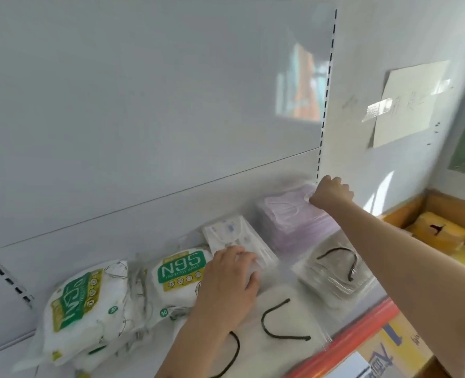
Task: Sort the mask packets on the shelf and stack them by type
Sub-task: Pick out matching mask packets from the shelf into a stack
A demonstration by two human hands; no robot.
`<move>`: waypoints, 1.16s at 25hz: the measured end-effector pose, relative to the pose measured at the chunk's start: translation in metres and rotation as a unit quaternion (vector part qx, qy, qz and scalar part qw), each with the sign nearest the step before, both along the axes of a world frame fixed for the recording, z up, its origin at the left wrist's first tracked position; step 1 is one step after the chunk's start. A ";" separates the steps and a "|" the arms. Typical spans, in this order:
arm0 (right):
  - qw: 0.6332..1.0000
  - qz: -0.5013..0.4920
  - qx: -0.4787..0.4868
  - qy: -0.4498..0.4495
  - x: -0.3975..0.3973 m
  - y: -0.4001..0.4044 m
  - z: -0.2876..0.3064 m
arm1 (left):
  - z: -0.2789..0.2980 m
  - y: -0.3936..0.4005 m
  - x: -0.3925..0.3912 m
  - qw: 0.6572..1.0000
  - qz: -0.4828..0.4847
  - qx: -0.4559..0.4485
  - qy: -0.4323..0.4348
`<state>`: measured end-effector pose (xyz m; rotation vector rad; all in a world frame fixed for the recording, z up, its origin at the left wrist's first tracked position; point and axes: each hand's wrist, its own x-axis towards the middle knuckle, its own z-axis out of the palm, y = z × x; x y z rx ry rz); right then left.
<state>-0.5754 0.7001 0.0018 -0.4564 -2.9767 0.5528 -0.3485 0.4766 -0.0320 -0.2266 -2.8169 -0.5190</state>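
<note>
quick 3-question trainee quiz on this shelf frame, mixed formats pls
1. True or false: the right hand is at the purple masks.
2. Which packet does the left hand rest on? A) N95 bag B) white printed masks C) purple masks
3. Fill in: the ear loops on the front clear packets are ____ in colour.

Key: 1 true; 2 B; 3 black
</note>
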 end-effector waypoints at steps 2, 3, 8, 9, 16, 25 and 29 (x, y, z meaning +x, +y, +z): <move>1.000 0.010 0.028 0.006 0.002 -0.007 0.012 | 0.004 -0.003 -0.002 1.000 -0.008 -0.005 -0.002; 0.999 0.018 0.035 0.016 0.006 -0.013 0.019 | 0.007 -0.005 0.000 1.000 -0.009 0.008 0.004; 0.969 0.168 -0.045 0.178 0.077 -0.093 0.059 | 0.016 -0.033 0.039 0.990 0.034 0.105 0.090; 0.948 0.214 -0.093 0.216 0.100 -0.120 0.071 | 0.018 -0.042 0.051 0.985 0.054 0.123 0.104; 0.730 0.562 -0.338 0.193 0.300 -0.346 0.098 | -0.008 -0.169 0.203 0.904 0.305 0.206 0.218; 0.762 0.624 -0.147 -0.088 0.436 -0.580 -0.017 | -0.052 -0.404 0.379 0.817 0.558 0.100 0.102; 0.769 0.629 -0.050 -0.102 0.447 -0.610 -0.050 | -0.049 -0.467 0.400 0.852 0.509 0.049 -0.114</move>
